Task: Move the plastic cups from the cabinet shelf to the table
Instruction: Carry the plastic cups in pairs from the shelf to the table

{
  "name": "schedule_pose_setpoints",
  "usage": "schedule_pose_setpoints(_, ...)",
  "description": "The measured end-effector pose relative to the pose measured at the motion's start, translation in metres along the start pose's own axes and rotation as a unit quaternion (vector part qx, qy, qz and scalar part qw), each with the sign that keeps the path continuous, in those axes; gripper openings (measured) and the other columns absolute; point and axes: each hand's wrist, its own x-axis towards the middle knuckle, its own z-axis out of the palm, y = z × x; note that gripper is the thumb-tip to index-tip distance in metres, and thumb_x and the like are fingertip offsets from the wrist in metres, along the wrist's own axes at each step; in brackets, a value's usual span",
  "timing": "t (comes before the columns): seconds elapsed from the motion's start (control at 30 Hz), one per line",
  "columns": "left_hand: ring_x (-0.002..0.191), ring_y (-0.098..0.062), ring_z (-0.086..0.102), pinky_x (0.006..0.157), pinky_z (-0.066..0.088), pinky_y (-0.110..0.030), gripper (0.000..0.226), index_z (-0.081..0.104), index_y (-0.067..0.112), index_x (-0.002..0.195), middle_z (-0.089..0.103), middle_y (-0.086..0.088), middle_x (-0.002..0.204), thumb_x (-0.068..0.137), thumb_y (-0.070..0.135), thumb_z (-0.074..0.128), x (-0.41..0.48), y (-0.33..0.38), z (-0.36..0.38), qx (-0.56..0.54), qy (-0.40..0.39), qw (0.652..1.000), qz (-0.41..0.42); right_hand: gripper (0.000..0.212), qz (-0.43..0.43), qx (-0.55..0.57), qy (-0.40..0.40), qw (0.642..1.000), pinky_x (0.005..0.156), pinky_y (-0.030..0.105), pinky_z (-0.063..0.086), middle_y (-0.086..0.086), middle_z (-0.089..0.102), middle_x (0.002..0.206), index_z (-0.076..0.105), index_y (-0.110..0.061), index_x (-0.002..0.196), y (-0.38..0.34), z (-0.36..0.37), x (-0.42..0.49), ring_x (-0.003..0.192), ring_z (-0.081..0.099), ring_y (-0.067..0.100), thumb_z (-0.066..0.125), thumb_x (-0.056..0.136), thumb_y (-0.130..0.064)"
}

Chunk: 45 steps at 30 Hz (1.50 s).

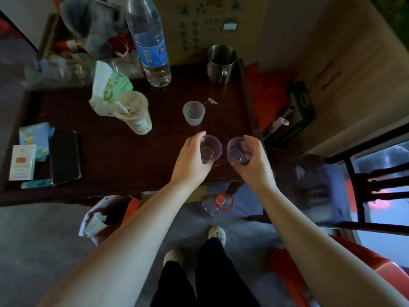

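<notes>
My left hand (pixel 191 158) grips a clear plastic cup (pixel 211 148) upright over the dark wooden table (pixel 124 156), near its front right corner. Beside it, my right hand (pixel 254 162) holds a second clear plastic cup (pixel 236 151), fingers curled round its side. I cannot tell whether either cup touches the tabletop. A third, frosted plastic cup (pixel 193 113) stands alone on the table just beyond the two held ones.
On the table stand a tall water bottle (pixel 150 45), a steel mug (pixel 221 63), a used drink cup (pixel 135 113) with a green-white bag behind, a phone (pixel 64 157) and small packets at the left. A dark chair (pixel 374 185) is at the right.
</notes>
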Motion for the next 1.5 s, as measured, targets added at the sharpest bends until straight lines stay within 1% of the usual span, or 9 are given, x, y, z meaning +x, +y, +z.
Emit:
schedule_pose_setpoints(0.13,0.121,-0.015,0.047,0.094,0.045,-0.029,0.074,0.033,0.022,0.138,0.046,-0.001,0.133,0.076,0.013,0.073,0.024,-0.005,0.020,0.025,0.000,1.000,-0.017,0.072,0.015,-0.004,-0.016,1.000,0.100,0.037,0.046,0.000,0.052,0.132,0.038,-0.019,0.137,0.017,-0.002,0.027,0.120,0.052,0.012,0.075,0.075,-0.011)
schedule_pose_setpoints(0.37,0.122,-0.015,0.046,0.092,0.046,-0.029,0.074,0.031,0.020,0.140,0.044,-0.001,0.135,0.078,0.016,0.072,0.045,-0.006,0.038,0.043,0.000,0.999,-0.032,0.073,0.013,-0.014,-0.020,1.000,0.100,0.032,0.045,0.000,0.052,0.132,0.036,-0.018,0.138,0.032,-0.001,0.051,0.122,0.050,0.010,0.074,0.076,-0.012)
schedule_pose_setpoints(0.53,0.122,-0.017,0.046,0.093,0.048,-0.032,0.074,0.031,0.019,0.140,0.043,-0.003,0.136,0.078,0.017,0.072,0.055,-0.007,0.044,0.057,0.005,0.998,-0.032,0.073,0.016,-0.009,-0.025,1.000,0.100,0.036,0.046,0.001,0.052,0.132,0.036,-0.017,0.138,0.038,0.001,0.063,0.121,0.050,0.011,0.074,0.077,-0.011)
schedule_pose_setpoints(0.77,0.123,-0.023,0.043,0.092,0.048,-0.034,0.075,0.033,0.015,0.142,0.041,-0.007,0.133,0.078,0.022,0.072,0.071,-0.006,0.054,0.142,0.045,0.989,0.011,0.074,0.004,-0.018,-0.021,1.000,0.101,0.036,0.046,0.002,0.052,0.134,0.034,-0.016,0.141,0.042,0.005,0.087,0.123,0.049,0.011,0.074,0.079,-0.014)
schedule_pose_setpoints(0.93,0.119,-0.026,0.043,0.092,0.047,-0.036,0.078,0.026,0.008,0.144,0.041,-0.010,0.131,0.081,0.026,0.069,0.081,-0.005,0.063,0.206,0.032,0.978,0.020,0.075,0.006,-0.027,-0.017,0.999,0.101,0.032,0.045,0.002,0.051,0.133,0.033,-0.017,0.141,0.045,0.006,0.097,0.124,0.048,0.010,0.074,0.078,-0.014)
schedule_pose_setpoints(1.2,0.124,-0.026,0.040,0.096,0.045,-0.041,0.078,0.020,0.011,0.146,0.037,-0.009,0.136,0.084,0.025,0.066,0.085,-0.016,0.070,0.210,0.005,0.978,-0.008,0.074,0.026,-0.036,-0.030,0.999,0.099,0.028,0.045,0.002,0.051,0.135,0.032,-0.017,0.142,0.052,0.012,0.097,0.124,0.048,0.012,0.073,0.080,-0.015)
schedule_pose_setpoints(1.33,0.127,-0.028,0.040,0.095,0.046,-0.041,0.083,0.018,0.013,0.147,0.036,-0.011,0.140,0.082,0.023,0.068,0.083,-0.018,0.073,0.197,0.013,0.980,-0.011,0.079,0.035,-0.028,-0.021,0.999,0.091,0.009,0.038,0.000,0.052,0.135,0.030,-0.019,0.143,0.056,0.015,0.097,0.125,0.047,0.009,0.074,0.077,-0.014)
schedule_pose_setpoints(1.37,0.127,-0.029,0.040,0.094,0.047,-0.041,0.085,0.017,0.014,0.147,0.035,-0.011,0.140,0.081,0.022,0.069,0.082,-0.018,0.072,0.197,0.014,0.980,-0.009,0.081,0.035,-0.027,-0.019,0.999,0.092,0.011,0.038,0.001,0.051,0.135,0.030,-0.020,0.143,0.056,0.015,0.097,0.125,0.047,0.011,0.076,0.076,-0.014)
schedule_pose_setpoints(1.5,0.128,-0.028,0.039,0.092,0.048,-0.039,0.089,0.014,0.019,0.148,0.033,-0.011,0.142,0.079,0.025,0.071,0.072,-0.015,0.065,0.183,0.012,0.983,-0.017,0.087,0.037,-0.021,-0.015,0.999,0.106,0.038,0.041,0.004,0.047,0.138,0.029,-0.019,0.143,0.055,0.008,0.090,0.129,0.044,0.016,0.078,0.072,-0.012)
